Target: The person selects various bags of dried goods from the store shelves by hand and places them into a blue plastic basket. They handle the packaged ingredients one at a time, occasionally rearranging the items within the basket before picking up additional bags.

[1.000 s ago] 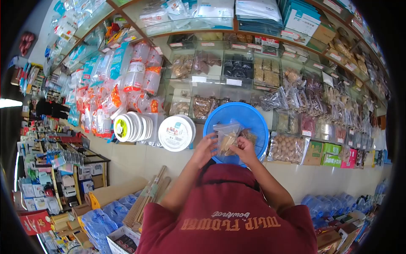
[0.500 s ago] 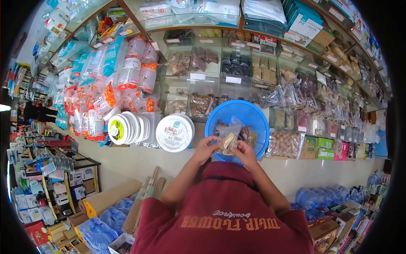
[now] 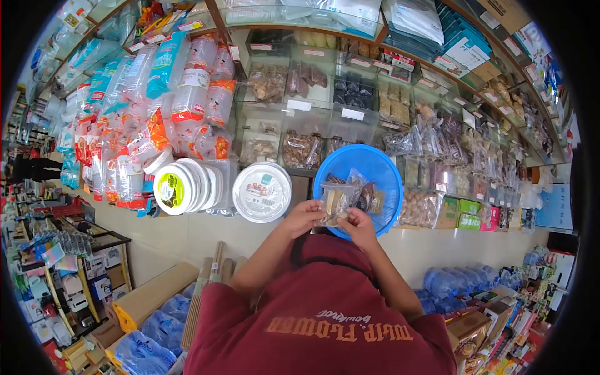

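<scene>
A small clear bag of dried pieces [image 3: 336,201] is held between both hands over the near part of a round blue basket [image 3: 392,187]. My left hand [image 3: 304,215] pinches the bag's left side, fingers closed on it. On its lower right side, my right hand [image 3: 358,224] grips the same bag with thumb and fingers. More clear bags with dark and brown contents [image 3: 371,197] lie in the basket, just beyond the held bag.
Left of the basket are a stack of round white containers [image 3: 262,192] and white-lidded tubs [image 3: 181,187]. Shelves of bagged dried goods [image 3: 302,150] rise behind. Bagged round items [image 3: 420,208] lie to the right. Rolled mats [image 3: 156,294] and blue water bottles [image 3: 459,281] stand below.
The view has shifted and tilted slightly, so the basket appears a little further right. The held bag now looks more upright and spread, with both hands still on it.
</scene>
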Available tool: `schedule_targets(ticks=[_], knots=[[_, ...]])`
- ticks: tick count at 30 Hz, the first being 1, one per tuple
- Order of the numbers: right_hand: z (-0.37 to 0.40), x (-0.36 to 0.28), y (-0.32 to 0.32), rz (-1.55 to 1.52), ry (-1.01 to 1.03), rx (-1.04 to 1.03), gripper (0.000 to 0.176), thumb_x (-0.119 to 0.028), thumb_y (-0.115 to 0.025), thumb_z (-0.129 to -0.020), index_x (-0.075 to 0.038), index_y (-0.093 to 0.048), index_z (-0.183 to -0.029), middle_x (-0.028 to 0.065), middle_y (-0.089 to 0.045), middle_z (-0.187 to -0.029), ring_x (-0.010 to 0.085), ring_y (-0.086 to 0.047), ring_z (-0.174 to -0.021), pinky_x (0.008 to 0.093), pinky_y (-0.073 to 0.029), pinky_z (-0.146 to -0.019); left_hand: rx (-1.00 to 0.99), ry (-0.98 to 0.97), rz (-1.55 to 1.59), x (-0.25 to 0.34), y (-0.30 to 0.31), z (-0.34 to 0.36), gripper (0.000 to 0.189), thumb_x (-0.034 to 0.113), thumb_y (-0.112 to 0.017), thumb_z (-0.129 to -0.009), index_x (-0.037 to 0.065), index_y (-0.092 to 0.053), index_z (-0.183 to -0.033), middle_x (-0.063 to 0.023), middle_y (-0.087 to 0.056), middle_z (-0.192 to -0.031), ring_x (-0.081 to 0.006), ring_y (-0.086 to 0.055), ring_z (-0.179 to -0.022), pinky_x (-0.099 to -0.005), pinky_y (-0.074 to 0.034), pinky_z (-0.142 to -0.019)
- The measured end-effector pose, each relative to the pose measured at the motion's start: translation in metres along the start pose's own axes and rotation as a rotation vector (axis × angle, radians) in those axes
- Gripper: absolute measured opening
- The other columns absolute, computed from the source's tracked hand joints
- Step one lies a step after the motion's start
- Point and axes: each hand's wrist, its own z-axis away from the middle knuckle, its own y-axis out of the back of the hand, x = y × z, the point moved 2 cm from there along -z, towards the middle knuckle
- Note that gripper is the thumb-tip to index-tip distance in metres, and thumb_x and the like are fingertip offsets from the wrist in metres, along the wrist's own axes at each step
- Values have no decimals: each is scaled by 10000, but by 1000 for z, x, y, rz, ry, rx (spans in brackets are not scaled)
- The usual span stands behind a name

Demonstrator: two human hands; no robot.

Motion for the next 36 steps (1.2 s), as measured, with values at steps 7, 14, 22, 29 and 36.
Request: schedule_targets(ticks=[7, 14, 22, 29, 36], knots=[[4, 7, -18, 31, 15, 98, 155, -25, -622, -835, -10, -558, -975, 20, -622, -856, 47, -560, -737, 191, -435, -618, -31, -37, -133, 12, 16, 1, 217, 23, -565, -836, 80, -526, -1042, -15, -598, -977, -121, -589, -906, -271, -486, -769], [9, 6, -37, -144, 64, 276, 127, -87, -613, -857, -28, -569, -960, 17, -632, -850, 60, -575, -740, 207, -450, -617, -46, -6, -374, 25, 5, 2, 181, 41, -592, -827, 62, -556, -1003, -10, -605, -948, -100, -579, -868, -240, -467, -736], [7, 29, -31, 34, 108, 195, 175, -97, -586, -874, -3, -629, -1014, 23, -639, -865, 63, -566, -740, 223, -464, -656, -131, 61, -410, 28, 4, 17, 230, 50, -628, -811, 34, -563, -1032, -34, -620, -961, -91, -581, -859, -229, -461, -716], [0, 17, -45, -197, 72, 136, 174, -86, -605, -860, 14, -628, -999, 47, -647, -869, 87, -596, -752, 240, -497, -652, -220, 49, -81, 25, 10, 24, 351, 16, -584, -830, -15, -503, -1170, -99, -584, -1102, -190, -567, -1037, -329, -439, -922], [-10, 1, -55, -96, 47, 167, 163, -108, -645, -838, 12, -641, -948, 19, -640, -793, 60, -570, -677, 217, -465, -593, -141, -33, -81, 46, -10, 30, 374, 30, -595, -833, 28, -471, -1186, -66, -576, -1105, -145, -564, -1013, -300, -467, -865]])
